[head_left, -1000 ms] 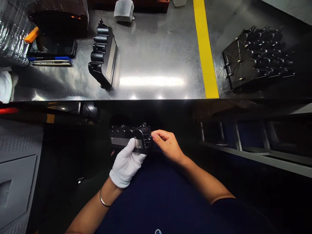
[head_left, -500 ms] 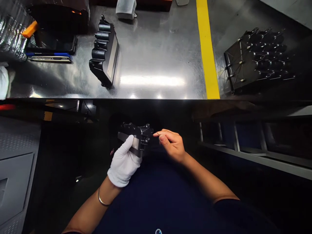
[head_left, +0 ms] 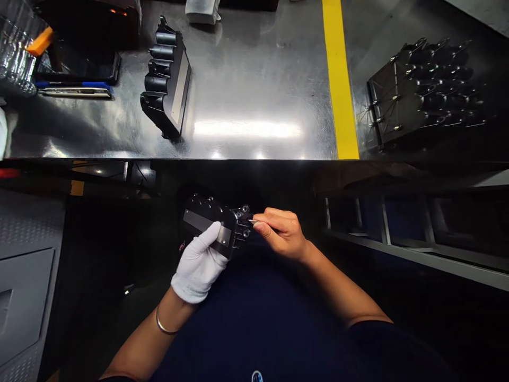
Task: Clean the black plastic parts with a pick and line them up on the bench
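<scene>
A polished steel bench (head_left: 254, 95) fills the upper part of the view, crossed from its near edge to its far edge by a yellow stripe (head_left: 340, 79). Below its near edge everything is dark, and there, over the person's lap and clear of the bench, sits the work in hand.

The left hand (head_left: 198, 265), in a white glove, grips a black plastic part (head_left: 212, 225) from underneath, its thumb laid across the part's silver strip and the remaining fingers curled beneath it out of sight. The right hand (head_left: 283, 232), bare, is just beside the part's right end; its thumb and forefinger are pressed together on a thin pin-like piece (head_left: 254, 220) whose tip meets the small round bosses at that end.

On the bench, a similar black part (head_left: 165, 79) stands near the left, toward the far edge. A flat blue-edged tool (head_left: 73, 89) lies by the far-left corner beside an orange-tipped object (head_left: 38, 42). Right of the stripe rests a cluster of black parts (head_left: 423, 87). A white cloth (head_left: 202, 10) lies at the far edge.
</scene>
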The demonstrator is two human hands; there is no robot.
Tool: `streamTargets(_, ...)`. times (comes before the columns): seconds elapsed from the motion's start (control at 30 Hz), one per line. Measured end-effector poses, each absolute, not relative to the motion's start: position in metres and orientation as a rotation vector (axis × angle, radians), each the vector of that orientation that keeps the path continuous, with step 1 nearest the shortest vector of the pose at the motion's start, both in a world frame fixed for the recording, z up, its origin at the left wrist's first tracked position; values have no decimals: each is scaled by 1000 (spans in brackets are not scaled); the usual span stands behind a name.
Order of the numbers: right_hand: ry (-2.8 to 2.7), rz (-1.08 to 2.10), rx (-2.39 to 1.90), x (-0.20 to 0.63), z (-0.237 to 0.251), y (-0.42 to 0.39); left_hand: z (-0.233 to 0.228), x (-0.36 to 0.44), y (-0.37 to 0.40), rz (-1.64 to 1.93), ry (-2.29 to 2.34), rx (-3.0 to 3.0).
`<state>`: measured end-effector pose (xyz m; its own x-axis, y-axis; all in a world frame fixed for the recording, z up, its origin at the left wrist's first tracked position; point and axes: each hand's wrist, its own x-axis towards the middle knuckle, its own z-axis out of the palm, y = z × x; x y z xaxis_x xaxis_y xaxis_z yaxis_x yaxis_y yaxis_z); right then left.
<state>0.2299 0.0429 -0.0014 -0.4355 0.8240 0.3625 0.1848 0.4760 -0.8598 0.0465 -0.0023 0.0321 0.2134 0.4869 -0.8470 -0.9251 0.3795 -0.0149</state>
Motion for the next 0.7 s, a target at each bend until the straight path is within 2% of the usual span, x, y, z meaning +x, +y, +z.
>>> streamTargets(0.37,-1761,851,-921,219,-20,40,39,52,-1,1145,1040,-570)
streamTargets(0.7,-1644,956,-1067,196,-39,35,30,45,1,1130,1060,-488)
